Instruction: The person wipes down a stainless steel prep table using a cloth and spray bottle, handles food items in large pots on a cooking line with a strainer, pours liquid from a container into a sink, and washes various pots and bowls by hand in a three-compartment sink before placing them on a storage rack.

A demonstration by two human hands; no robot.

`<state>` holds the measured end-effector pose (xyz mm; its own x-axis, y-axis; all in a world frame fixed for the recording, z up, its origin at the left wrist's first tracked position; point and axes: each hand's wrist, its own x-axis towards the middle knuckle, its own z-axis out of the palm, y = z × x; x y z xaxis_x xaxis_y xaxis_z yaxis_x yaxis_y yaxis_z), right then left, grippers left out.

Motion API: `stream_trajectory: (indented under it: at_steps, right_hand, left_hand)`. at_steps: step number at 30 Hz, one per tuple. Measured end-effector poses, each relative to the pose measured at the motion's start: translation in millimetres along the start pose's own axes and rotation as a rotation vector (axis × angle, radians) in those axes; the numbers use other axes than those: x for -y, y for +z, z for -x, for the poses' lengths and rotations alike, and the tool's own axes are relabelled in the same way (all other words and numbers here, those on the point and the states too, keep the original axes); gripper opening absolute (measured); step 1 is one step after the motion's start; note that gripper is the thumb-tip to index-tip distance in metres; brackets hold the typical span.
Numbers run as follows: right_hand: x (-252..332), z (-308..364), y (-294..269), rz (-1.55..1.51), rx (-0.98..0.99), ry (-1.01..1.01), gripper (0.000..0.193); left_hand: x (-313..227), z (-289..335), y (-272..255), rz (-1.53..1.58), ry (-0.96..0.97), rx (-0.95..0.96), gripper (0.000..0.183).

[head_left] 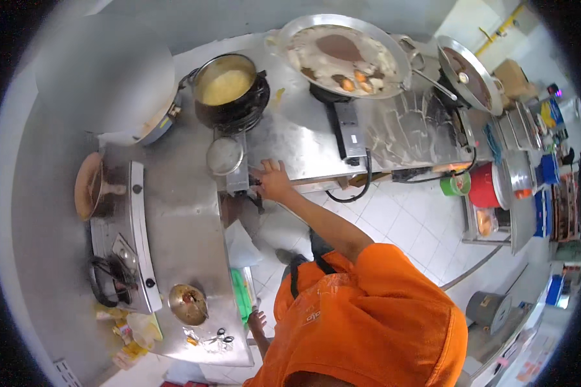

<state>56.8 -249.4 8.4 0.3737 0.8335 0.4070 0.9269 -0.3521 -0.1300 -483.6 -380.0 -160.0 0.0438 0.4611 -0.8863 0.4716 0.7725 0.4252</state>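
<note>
My right hand [275,183] reaches forward to the front of a low gas burner [237,177]. Its fingers are bent around the dark control knob, which they mostly cover. On that burner stands a metal pot [225,80] with yellow contents. A round mesh strainer [224,155] rests over the burner's front part. Down by the steel counter's edge hangs my left hand [257,318], holding nothing, with its fingers apart, next to a green tray-like item [240,295].
A wide wok [384,48] of frothy brown liquid with orange-brown pieces sits right of the pot. Another wok [478,97] stands farther right. At left are a two-burner stove [145,235], a metal bowl [188,304] and scissors [221,336]. A black hose [361,195] loops below the counter.
</note>
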Motion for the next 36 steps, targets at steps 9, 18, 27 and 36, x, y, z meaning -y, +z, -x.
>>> stream_trajectory:
  at_steps: [9, 18, 27, 36]
  right_hand:
    - [-298.7, 23.0, -295.2, -0.435, -0.731, 0.575, 0.020]
    - [-612.9, 30.4, -154.0, -1.052, -0.300, 1.258, 0.032]
    - [-725.3, -52.3, -87.7, -1.886, -0.468, 1.193, 0.017]
    - [-623.7, -1.2, -166.4, -1.441, -0.387, 1.148, 0.024]
  left_hand:
    - [39.2, -2.2, 91.5, -0.046, -0.020, -0.012, 0.035]
    - [-24.0, 3.1, 278.3, -0.044, 0.108, 0.275, 0.026]
    - [-52.9, 131.2, 388.6, -0.032, 0.202, 0.020, 0.029]
    - [76.9, 130.7, 380.6, -0.659, 0.638, -0.124, 0.026]
